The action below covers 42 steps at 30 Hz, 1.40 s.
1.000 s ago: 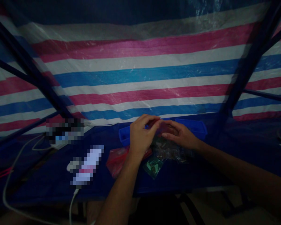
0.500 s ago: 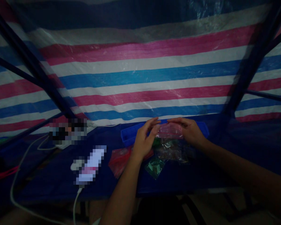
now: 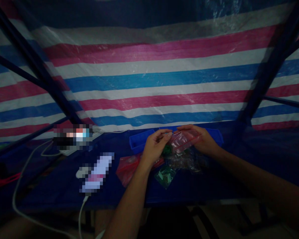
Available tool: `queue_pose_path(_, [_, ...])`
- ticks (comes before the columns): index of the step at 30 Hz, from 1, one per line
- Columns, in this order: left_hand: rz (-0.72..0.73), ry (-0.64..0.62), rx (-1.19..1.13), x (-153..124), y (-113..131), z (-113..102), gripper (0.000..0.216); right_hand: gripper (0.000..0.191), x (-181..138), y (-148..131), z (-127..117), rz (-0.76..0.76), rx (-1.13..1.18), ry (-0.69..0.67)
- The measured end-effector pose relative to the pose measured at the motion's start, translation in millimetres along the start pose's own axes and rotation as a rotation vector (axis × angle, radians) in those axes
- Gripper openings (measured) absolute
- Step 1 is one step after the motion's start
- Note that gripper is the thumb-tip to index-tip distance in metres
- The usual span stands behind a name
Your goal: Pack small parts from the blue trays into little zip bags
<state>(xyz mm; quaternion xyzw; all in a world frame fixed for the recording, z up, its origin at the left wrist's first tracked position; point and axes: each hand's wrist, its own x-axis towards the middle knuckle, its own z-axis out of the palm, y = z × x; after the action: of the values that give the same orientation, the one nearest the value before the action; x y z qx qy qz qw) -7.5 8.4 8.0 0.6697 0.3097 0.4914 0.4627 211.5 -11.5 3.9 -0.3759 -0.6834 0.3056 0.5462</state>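
My right hand (image 3: 204,140) is closed on a clear pink plastic bag (image 3: 183,141), which hangs tilted from its fingers. At the bag's left end my left hand (image 3: 155,144) is in a pinch; something small and pale may be at its fingertips, too small to name. Below the hands lie clear bags (image 3: 183,161) with dark contents. A green bag (image 3: 165,176) of thin pieces lies nearer the front. Partly behind my left forearm is a red plastic bag (image 3: 127,169).
A blue bin (image 3: 141,141) stands behind my left hand, and another blue bin (image 3: 215,136) behind the right. To the left are a blurred-out phone (image 3: 98,172) with a white cable and a power strip (image 3: 69,149). Striped sheeting (image 3: 149,79) and blue frame bars (image 3: 261,79) stand behind.
The pink bag has tilted, its left end now lower. My left fingers have closed into a pinch near it. The bags on the table look unmoved.
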Motion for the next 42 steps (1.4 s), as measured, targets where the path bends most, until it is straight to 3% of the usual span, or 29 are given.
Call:
queue_pose_path(5, [0.022, -0.024, -0.013, 1, -4, -3, 0.032, 0.028, 0, 1, -2, -0.006, 0.064, -0.038])
queue_pose_path(11, [0.015, 0.071, -0.039, 5, -8, -8, 0.028, 0.05, 3, 4, -8, 0.062, 0.184, -0.059])
queue_pose_path(16, [0.075, 0.137, -0.038, 7, -7, -7, 0.022, 0.031, 6, 10, -7, 0.104, 0.246, 0.071])
queue_pose_path(23, [0.09, 0.157, -0.099, 7, -5, -7, 0.028, 0.045, 2, 9, 0, 0.143, 0.238, 0.044])
queue_pose_path(27, [0.082, 0.069, -0.043, 4, -5, -4, 0.036, 0.046, 1, 10, 1, 0.111, 0.203, 0.111])
queue_pose_path(31, [0.069, -0.039, 0.163, 0, -7, -1, 0.03, 0.048, 1, 10, 0, 0.075, 0.149, 0.066])
queue_pose_path(35, [0.077, 0.005, 0.178, 1, -8, -3, 0.028, 0.054, 1, 10, 0, 0.09, 0.143, 0.047])
queue_pose_path(42, [0.117, 0.089, 0.125, 6, -12, -5, 0.028, 0.033, 5, 11, -3, 0.073, 0.138, 0.114])
